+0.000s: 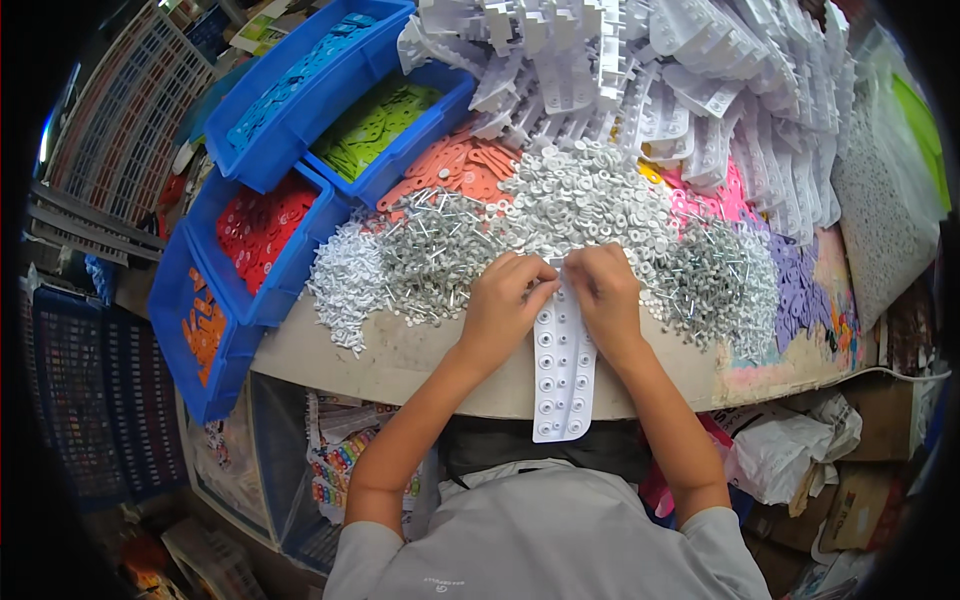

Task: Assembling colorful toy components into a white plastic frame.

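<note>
A long white plastic strip [563, 385] with rows of round studded holes lies in front of me, its near end jutting past the table edge. Both hands meet at its far end. My left hand [508, 300] is closed in a pinch at the left edge; whatever is between thumb and finger is too small to name. My right hand [608, 290] has its fingers curled down and pressed onto the strip's far right part. Just beyond the fingers is a heap of small whitish round caps [590, 195]. Piles of metal pins [440, 255] and small white pieces [348, 285] lie to the left.
Blue bins hold blue [300, 85], green [378, 130], red [265, 230] and orange [204, 325] flat pieces. More white strips [690, 90] are stacked at the back. Metal pins [710, 285], purple pieces [800, 285] and a full clear bag [885, 190] are on the right.
</note>
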The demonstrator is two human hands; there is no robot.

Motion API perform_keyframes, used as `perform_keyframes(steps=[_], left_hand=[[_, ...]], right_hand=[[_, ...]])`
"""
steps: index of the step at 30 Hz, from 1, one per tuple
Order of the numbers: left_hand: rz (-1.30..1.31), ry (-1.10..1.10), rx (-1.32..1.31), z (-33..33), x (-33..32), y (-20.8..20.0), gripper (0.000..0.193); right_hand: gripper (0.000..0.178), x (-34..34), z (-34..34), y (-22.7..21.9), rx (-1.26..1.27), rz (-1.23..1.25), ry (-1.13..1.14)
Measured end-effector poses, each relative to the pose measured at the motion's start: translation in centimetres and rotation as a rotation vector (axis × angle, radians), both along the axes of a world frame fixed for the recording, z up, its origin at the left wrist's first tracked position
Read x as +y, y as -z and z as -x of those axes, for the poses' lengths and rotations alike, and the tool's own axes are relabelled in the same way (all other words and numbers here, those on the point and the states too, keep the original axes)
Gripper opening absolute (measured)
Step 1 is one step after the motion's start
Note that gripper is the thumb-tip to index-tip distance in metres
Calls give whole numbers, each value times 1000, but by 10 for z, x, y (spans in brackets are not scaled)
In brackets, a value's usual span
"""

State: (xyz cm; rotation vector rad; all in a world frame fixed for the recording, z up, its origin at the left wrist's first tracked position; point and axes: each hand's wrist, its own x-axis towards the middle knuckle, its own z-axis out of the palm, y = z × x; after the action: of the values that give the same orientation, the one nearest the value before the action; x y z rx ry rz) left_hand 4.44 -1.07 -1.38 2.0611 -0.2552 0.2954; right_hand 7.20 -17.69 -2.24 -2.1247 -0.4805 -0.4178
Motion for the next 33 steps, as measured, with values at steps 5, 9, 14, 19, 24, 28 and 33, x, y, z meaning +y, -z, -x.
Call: perform_keyframes(steps=[5, 9, 14, 19, 24, 28, 33], left_hand=[[-54, 16, -53, -6, -5, 6, 11], [-147, 25, -139, -7, -6, 8, 11], [-254, 56, -242, -4, -8, 10, 12], [-332, 57, -252, 8, -16, 7, 13], [-465, -227, -254, 12, 16, -13, 14], [-619, -356, -118, 19, 38, -10, 21], [-711, -342, -5, 25, 39, 10, 23]], right_hand=[[14, 0, -1, 0, -24, 38, -5], [16, -1, -1, -4, -61, 118, -52], [20, -4, 2, 4, -78, 107, -60], [29, -6, 3, 3, -41, 99, -55], [28, -10, 3, 4, -35, 89, -34], [22, 1, 7, 0, -94, 23, 13], [15, -18, 15, -28, -175, 163, 156]])
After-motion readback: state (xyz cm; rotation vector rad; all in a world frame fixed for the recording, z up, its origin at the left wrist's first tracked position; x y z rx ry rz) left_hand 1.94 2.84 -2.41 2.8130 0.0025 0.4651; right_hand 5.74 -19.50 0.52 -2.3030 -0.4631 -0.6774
